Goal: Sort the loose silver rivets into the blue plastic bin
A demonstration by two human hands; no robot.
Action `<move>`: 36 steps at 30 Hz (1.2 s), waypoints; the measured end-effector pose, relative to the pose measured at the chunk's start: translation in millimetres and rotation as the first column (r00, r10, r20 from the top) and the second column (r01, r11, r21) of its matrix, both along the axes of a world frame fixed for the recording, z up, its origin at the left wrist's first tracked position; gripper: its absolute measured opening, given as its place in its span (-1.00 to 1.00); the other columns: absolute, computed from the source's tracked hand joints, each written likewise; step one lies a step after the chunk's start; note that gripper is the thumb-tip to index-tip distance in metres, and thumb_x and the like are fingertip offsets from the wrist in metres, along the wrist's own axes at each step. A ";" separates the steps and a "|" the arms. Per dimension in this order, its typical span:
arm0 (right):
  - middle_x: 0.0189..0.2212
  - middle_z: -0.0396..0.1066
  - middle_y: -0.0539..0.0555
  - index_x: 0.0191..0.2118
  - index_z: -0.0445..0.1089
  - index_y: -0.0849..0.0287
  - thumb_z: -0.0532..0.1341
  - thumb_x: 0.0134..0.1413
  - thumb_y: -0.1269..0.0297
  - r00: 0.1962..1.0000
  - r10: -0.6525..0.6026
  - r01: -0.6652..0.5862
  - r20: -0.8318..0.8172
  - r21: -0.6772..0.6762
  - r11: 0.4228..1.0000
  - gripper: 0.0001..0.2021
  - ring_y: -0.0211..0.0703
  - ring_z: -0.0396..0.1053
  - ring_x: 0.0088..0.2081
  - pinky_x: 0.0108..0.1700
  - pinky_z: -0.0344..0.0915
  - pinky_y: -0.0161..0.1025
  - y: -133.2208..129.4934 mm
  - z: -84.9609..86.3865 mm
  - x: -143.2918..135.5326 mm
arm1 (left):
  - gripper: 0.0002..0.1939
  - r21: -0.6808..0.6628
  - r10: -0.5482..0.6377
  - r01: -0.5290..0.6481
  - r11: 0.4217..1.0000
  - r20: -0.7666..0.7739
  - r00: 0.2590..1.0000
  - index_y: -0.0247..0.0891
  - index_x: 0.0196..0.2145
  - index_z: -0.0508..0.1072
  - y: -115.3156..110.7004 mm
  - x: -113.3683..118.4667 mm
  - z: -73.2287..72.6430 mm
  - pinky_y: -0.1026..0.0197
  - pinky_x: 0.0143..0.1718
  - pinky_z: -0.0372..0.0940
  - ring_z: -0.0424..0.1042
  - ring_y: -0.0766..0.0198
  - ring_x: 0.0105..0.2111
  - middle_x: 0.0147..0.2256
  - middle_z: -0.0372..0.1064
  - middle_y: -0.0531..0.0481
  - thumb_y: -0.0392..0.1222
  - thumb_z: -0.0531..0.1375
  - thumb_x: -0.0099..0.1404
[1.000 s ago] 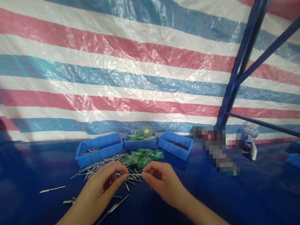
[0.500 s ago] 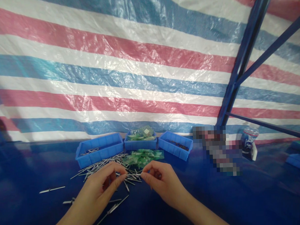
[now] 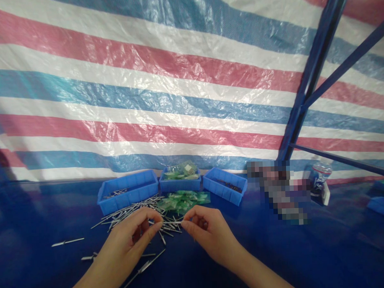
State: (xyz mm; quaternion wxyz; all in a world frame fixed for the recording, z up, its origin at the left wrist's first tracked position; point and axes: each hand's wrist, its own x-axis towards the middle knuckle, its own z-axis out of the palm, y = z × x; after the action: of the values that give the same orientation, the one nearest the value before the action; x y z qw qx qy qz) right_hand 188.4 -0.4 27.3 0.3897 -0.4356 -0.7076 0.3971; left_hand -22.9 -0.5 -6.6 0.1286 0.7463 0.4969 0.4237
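Note:
Between my two hands runs a thin silvery metal rod (image 3: 172, 223), held level. My left hand (image 3: 135, 234) pinches its left end between thumb and fingertips. The other end sits in a like pinch of my right hand (image 3: 207, 231). Behind and below the hands lies a loose pile of similar metal rods (image 3: 134, 211). Several more rods lie apart near my left forearm, among them one thicker at one end (image 3: 67, 241), shaped like a blind rivet. My fingers hide both tips of the held rod.
Three blue bins stand at the back: a left bin (image 3: 131, 198) with some rods, a middle bin (image 3: 181, 186) with green packets, and a right bin (image 3: 220, 193) with small dark parts. Green packets (image 3: 184, 199) lie before them. A bottle (image 3: 319, 177) stands right, near a metal frame (image 3: 299, 106).
Almost nothing differs. Both hands keep the same pinch on the thin metal rod, and the view has shifted very slightly.

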 end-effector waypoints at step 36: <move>-0.63 0.18 -0.08 -0.40 0.40 0.22 0.18 0.15 0.32 0.991 -0.032 0.006 0.126 0.203 0.979 -0.87 -0.36 0.10 -0.57 -0.44 0.01 -0.38 -0.6 -6.4 2.9 | -0.78 0.097 -0.079 0.083 0.992 -0.047 0.996 -0.13 -0.37 0.41 -7.5 6.0 8.9 0.36 -0.52 0.22 0.32 0.33 -0.52 -0.40 0.38 0.10 0.01 0.10 0.33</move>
State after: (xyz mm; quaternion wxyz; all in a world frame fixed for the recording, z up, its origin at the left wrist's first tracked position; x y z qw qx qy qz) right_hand 191.3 -1.0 20.9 0.3892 -0.4251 -0.7639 0.2902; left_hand -16.9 -8.0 2.3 0.0976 0.7803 0.4473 0.4261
